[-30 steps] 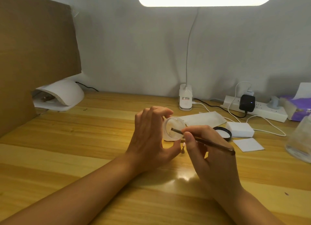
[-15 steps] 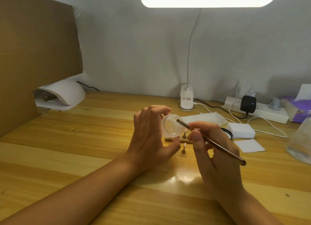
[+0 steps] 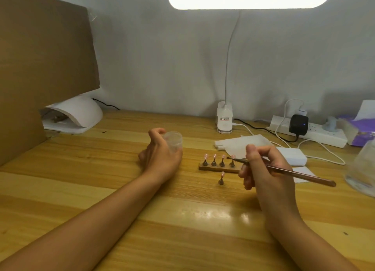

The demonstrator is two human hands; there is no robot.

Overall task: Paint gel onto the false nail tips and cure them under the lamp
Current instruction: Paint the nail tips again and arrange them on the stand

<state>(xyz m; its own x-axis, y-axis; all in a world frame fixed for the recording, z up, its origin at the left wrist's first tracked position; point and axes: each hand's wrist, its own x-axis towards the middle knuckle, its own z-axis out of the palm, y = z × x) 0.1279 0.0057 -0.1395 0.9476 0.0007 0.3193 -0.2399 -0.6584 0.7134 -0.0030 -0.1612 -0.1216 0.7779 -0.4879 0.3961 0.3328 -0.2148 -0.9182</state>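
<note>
Pink false nail tips stand in a row of four on small dark cone stands. These sit along a narrow wooden strip about midway across the pale wooden desk, between our two hands. A fifth tip on its own stand sits on the bare wood just beside the strip, on the side toward the near edge. We judge it has been taken out of the row for separate handling.

Our left hand curls its fingers round a small clear plastic jar, which is tipped with its mouth toward the tips. This probably keeps the gel within a short reach of the brush. Whether the heel of that hand rests on the desk we cannot tell.

Our right hand pinches a thin brown brush between thumb and fingers like a pen, for fine control. The handle trails toward the right edge. The bristle end is at the rightmost tip of the row, though we cannot tell whether it touches or is just beside it.

In the far left corner sits a white domed curing lamp, partly behind a brown cardboard panel and well apart from the tips. Its mouth opens toward the left edge, ready for the strip once painting is done. A white clip-on desk lamp on the far edge lights the work from above.
</note>
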